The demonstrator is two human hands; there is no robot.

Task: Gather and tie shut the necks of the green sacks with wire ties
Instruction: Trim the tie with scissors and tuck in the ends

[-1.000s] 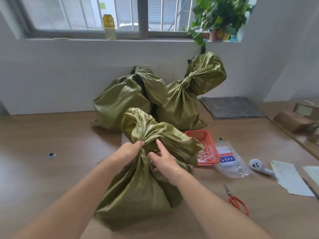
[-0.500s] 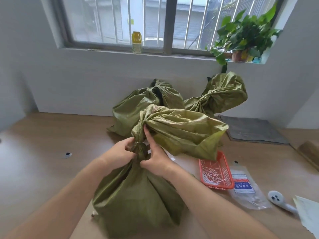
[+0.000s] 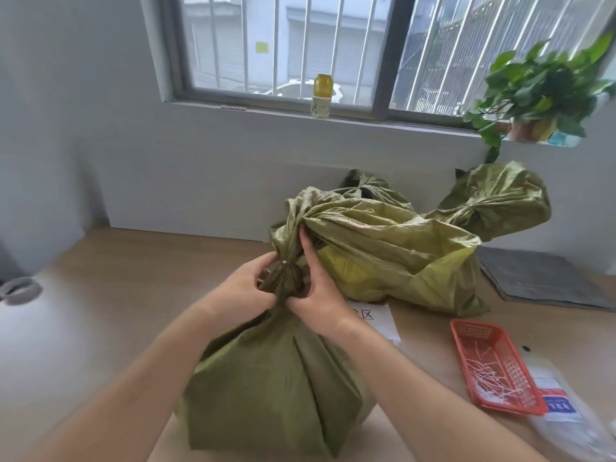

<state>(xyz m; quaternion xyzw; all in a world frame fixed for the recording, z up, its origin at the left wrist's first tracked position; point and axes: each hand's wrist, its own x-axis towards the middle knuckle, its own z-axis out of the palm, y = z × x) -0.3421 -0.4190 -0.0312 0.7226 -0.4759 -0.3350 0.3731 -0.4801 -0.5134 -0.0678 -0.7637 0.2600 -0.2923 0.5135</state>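
The front sack (image 3: 276, 388) stands on the near part of the wooden table (image 3: 133, 295), right in front of the person. Its neck (image 3: 287, 278) is bunched tight, and the loose top (image 3: 383, 248) flops over to the right. The left hand (image 3: 248, 285) is wrapped round the neck from the left, fingers curled into the cloth. The right hand (image 3: 320, 291) grips it from the right, with the thumb lying up along the folds. A small white bit, perhaps the end of a wire tie (image 3: 284, 261), shows between the two hands.

Two more sacks sit far back by the wall, one (image 3: 366, 191) behind the loose top and one (image 3: 493, 201) to the far right, both pinched at the neck. A red basket (image 3: 463, 331) of white ties (image 3: 493, 378) lies near right, touching a clear plastic bag (image 3: 560, 408). A bottle (image 3: 322, 95) and a plant (image 3: 540, 91) stand on the windowsill.
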